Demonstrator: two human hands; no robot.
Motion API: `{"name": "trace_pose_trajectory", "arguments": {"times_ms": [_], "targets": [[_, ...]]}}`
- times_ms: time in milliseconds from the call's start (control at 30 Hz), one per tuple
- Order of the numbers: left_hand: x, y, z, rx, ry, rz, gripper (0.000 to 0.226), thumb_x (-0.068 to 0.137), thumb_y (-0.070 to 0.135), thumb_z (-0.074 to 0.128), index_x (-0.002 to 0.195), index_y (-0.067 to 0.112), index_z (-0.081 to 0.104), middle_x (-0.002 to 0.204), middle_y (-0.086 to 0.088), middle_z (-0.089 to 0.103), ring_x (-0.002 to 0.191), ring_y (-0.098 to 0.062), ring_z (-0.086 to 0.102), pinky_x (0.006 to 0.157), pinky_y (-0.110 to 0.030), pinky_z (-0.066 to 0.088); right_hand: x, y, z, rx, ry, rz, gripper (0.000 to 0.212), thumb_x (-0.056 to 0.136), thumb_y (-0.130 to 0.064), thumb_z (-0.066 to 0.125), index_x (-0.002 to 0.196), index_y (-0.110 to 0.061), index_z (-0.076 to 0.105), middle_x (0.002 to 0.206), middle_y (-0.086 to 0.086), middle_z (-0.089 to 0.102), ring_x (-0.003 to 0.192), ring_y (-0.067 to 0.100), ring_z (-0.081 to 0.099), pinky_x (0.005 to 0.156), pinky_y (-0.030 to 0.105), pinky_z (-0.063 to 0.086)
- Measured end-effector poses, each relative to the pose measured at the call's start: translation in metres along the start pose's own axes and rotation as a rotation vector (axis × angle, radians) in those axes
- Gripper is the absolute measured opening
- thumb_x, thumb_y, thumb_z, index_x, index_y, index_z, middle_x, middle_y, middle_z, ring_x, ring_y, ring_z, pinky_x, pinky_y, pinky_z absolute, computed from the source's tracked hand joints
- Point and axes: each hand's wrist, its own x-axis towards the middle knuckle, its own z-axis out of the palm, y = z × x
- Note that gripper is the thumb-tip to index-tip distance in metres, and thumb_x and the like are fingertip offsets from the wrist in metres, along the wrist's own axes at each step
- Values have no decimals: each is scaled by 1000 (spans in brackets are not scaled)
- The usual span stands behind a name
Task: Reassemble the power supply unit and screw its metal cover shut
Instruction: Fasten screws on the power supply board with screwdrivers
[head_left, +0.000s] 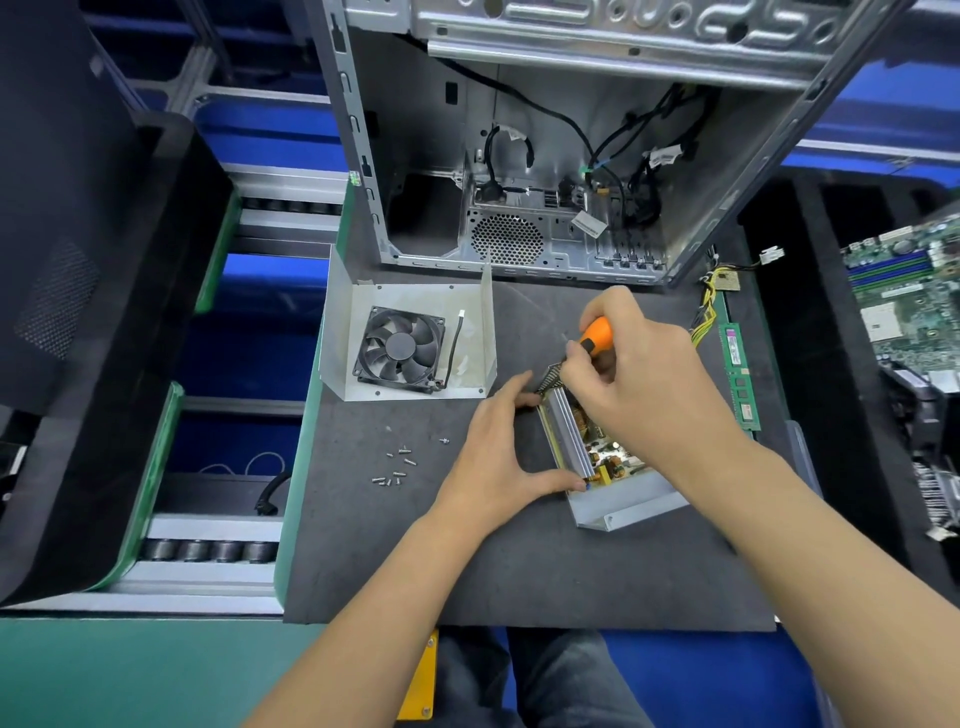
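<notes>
The open power supply base (623, 506) lies on the dark mat, with its circuit board and silver heatsink (569, 431) exposed. My left hand (498, 452) braces the unit's left side, thumb at the near corner and fingers at the far corner. My right hand (639, 374) grips an orange-handled screwdriver (596, 335) held upright over the unit's far end; its tip is hidden. The metal cover (467, 374) lies upside down to the left with the black fan (399, 349) inside it. Several loose screws (397, 467) lie on the mat left of my left hand.
An open computer case (545, 156) stands at the back of the mat. A green memory stick (740, 379) and yellow cables (706, 312) lie to the right. A motherboard (906, 301) sits far right. A roller conveyor (208, 551) runs along the left.
</notes>
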Motion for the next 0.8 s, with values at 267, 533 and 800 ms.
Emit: {"name": "trace_pose_trajectory", "arguments": {"times_ms": [267, 533, 800], "targets": [[-2, -3, 2, -2, 5, 6, 117, 52, 53, 92, 147, 42, 24, 135, 20, 48, 131, 1, 38, 102, -3, 25, -2, 2, -1, -2, 23, 13, 20, 92, -24, 63, 96, -13, 47, 60, -2, 55, 57, 26, 56, 57, 42, 49], [-1, -2, 2, 10, 5, 12, 118, 52, 56, 90, 148, 41, 23, 135, 19, 49, 131, 2, 37, 104, -11, 27, 5, -4, -8, -107, 14, 7, 32, 93, -42, 63, 86, -12, 54, 57, -2, 52, 60, 31, 53, 62, 42, 49], [-3, 0, 1, 10, 9, 19, 118, 53, 50, 93, 150, 33, 27, 134, 16, 49, 131, -3, 39, 113, -27, 32, 14, -7, -19, -169, -168, 65, 13, 88, -25, 58, 98, -22, 51, 67, 3, 54, 73, 36, 54, 64, 40, 49]]}}
